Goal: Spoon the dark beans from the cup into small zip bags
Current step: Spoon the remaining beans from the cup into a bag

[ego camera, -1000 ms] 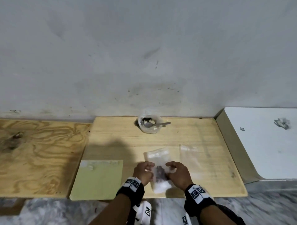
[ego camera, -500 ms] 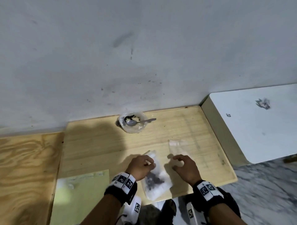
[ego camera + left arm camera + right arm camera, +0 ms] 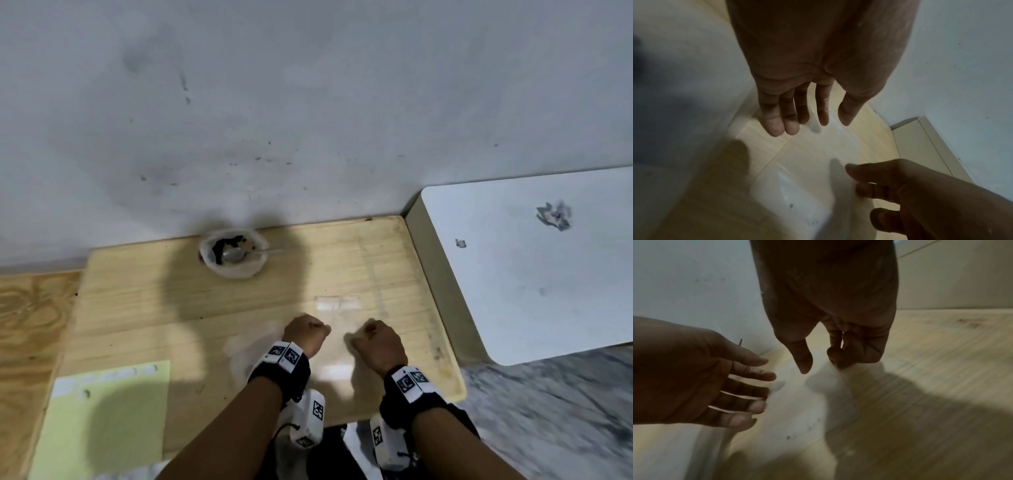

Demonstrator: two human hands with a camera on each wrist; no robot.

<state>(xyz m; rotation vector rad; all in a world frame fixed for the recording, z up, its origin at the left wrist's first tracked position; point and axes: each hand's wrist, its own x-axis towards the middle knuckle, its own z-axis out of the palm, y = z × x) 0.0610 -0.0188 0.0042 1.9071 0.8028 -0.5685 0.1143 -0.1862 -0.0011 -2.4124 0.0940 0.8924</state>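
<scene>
Judging progress from the present layout, I rate the task as partly done at most. The small translucent white plastic cup (image 3: 234,270) stands well beyond both hands against the wall. It holds a clump of dark beans (image 3: 219,246), and the grey metal spoon (image 3: 236,254) rests in it with its handle over the rim toward the right-hand side. Directly under and between the hands lies a flat, clear, glossy film zip bag (image 3: 818,162). I see only a few dark specks on it and no heap of beans, so I judge that opening and filling it remain. A pale blurred patch just outboard of the left hand may be another bag; I cannot tell. The left hand (image 3: 305,334) hovers with its fingers (image 3: 774,125) straight and slightly spread, gripping nothing. The right hand (image 3: 376,342) has its fingertips (image 3: 835,360) curled down at the bag's edge and the thumb apart; whether they pinch the film I cannot tell. The thin film is likely slippery and limp. The work surface is a pale, straight-grained wooden board (image 3: 137,308). A matte yellow-green rectangular sheet (image 3: 109,411) lies outboard of the left hand. A smooth white round-cornered slab (image 3: 531,291) lies outboard of the right hand.
</scene>
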